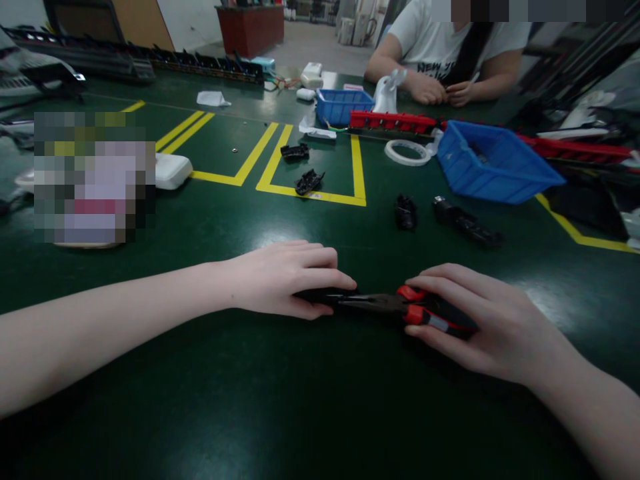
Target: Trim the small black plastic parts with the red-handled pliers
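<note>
My right hand (pixel 480 320) is closed round the red and black handles of a pair of pliers (pixel 400 305) that lies low over the green table (pixel 320 400). The pliers' dark jaws point left towards my left hand (pixel 285 277). That hand is closed over a small black part (pixel 320 297), pressed against the table, with only the part's end showing under the fingers. The jaws meet that part at the fingertips.
Black plastic parts (pixel 309 181) lie beyond, some inside yellow floor-tape lines (pixel 357 170). A blue bin (pixel 493 163), a smaller blue tray (pixel 343 105), red rails (pixel 393 121) and a white tape ring (pixel 407 152) stand farther back. Another person's hands (pixel 443 90) rest at the far edge.
</note>
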{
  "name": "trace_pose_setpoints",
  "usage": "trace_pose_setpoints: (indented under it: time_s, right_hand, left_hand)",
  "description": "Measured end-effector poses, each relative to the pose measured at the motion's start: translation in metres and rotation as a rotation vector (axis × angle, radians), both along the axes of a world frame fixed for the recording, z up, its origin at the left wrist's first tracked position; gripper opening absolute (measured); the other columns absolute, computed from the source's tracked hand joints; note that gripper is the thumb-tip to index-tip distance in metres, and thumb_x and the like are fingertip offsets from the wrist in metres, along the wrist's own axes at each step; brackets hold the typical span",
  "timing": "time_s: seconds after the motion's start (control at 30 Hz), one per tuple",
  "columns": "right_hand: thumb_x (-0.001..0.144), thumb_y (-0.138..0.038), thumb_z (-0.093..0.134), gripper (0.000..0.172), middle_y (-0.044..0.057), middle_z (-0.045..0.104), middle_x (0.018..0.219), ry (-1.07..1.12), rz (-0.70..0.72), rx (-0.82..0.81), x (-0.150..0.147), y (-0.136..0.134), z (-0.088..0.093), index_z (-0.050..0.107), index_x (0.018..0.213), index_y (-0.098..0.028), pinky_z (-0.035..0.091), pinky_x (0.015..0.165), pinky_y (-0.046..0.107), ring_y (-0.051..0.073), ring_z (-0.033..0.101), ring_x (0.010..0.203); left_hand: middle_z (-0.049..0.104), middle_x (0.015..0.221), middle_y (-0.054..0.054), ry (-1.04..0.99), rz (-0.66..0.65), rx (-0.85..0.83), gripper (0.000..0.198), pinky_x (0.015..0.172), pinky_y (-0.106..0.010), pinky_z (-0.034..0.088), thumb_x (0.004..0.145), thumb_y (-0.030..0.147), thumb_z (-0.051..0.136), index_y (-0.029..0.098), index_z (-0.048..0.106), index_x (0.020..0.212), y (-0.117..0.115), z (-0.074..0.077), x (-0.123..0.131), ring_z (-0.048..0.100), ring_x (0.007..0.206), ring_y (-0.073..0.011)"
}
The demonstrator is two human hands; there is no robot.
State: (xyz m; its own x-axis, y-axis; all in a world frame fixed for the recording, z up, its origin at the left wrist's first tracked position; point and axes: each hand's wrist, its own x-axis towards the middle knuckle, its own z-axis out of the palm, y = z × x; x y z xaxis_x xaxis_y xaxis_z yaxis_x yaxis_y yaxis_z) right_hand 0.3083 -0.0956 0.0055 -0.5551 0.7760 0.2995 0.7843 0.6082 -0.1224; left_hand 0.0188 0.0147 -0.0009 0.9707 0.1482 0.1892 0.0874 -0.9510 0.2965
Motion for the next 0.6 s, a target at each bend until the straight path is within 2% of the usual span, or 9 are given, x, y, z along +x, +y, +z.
trace_pose_setpoints:
  time_s: [0.13,0.3,0.6]
  right_hand:
    - [0.086,-0.041,0.061,0.038,0.011,0.064,0.105,0.027,-0.023,0.033,0.005,0.002,0.000,0.057,0.118,-0.021,0.055,0.070,0.037,0.024,0.065,0.087]
    - [0.085,-0.038,0.062,0.041,0.011,0.063,0.109,0.044,-0.089,0.090,0.009,0.001,0.003,0.055,0.123,-0.025,0.055,0.074,0.042,0.028,0.064,0.092]
    - [0.088,-0.044,0.059,0.046,0.016,0.057,0.112,-0.106,-0.074,0.225,0.009,0.012,-0.002,0.047,0.124,-0.019,0.053,0.077,0.046,0.031,0.059,0.099]
  left_hand:
    - [0.060,0.109,-0.009,-0.015,0.029,-0.066,0.042,0.076,-0.028,0.046,0.091,0.030,0.059,0.019,0.053,0.130,0.002,-0.001,0.001,0.058,0.093,-0.0193]
    - [0.060,0.111,-0.009,-0.039,0.011,-0.068,0.035,0.079,-0.030,0.046,0.091,0.027,0.059,0.019,0.059,0.125,0.002,-0.002,-0.001,0.058,0.096,-0.0199]
    - [0.060,0.115,-0.010,-0.043,-0.011,-0.082,0.034,0.083,-0.032,0.048,0.092,0.027,0.058,0.020,0.061,0.126,0.003,-0.001,-0.001,0.059,0.101,-0.0208]
